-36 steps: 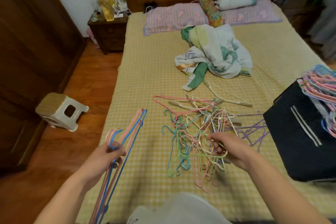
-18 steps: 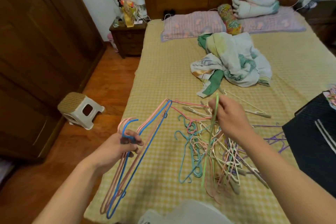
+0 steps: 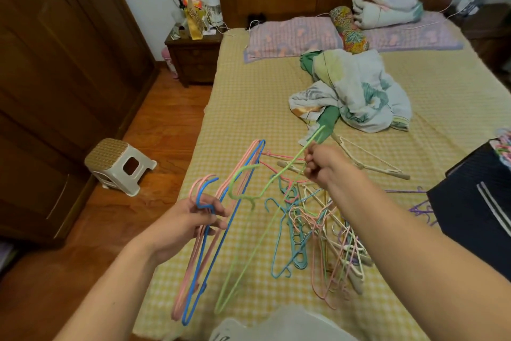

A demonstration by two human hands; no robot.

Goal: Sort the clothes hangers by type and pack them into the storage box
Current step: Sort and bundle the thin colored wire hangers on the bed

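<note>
Your left hand (image 3: 188, 219) grips pink and blue hangers (image 3: 201, 257); your right hand (image 3: 323, 165) pinches a green hanger (image 3: 249, 194) — lifted beside them, above the hanger pile (image 3: 318, 230) on the bed (image 3: 249, 108).

Both forearms are bare to the frame edge, hands (image 3: 182, 219) ungloved, without rings.
</note>
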